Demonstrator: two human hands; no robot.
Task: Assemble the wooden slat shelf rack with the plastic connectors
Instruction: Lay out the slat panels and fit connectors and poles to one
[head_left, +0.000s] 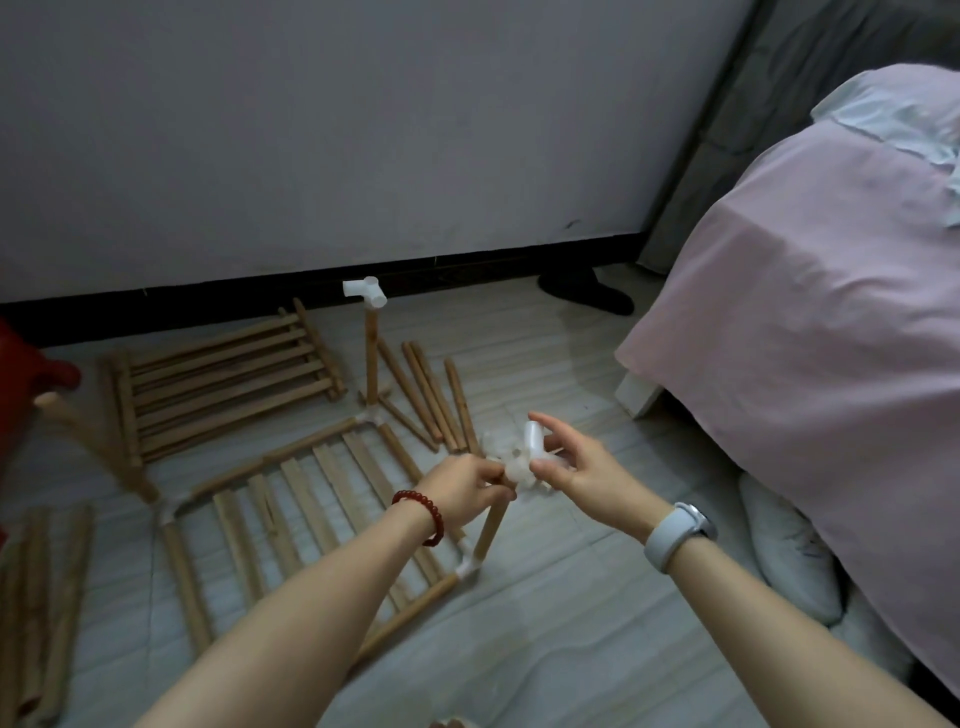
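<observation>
Left hand (470, 483) grips an upright rod (492, 525); right hand (571, 467) pinches a connector (534, 439).

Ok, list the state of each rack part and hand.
left hand: grips near upright post's top
right hand: holds white connector
near upright post: standing, uncapped
far upright post: standing, capped
slat shelf: flat, framed
spare slat panel: flat, unattached
loose rods: lying unused

Pale wall (363, 130) across the back, black skirting (260, 291) running along its foot. Light, streaky floor (561, 597). On the right, a bed under a pink sheet (805, 338), a pale cloth (904, 114) bunched on top. Dark sock (587, 291) near the skirting, by the bed's corner. Something red (26, 374) at the left edge. White bundle (789, 561) tucked under the sheet's hem.
</observation>
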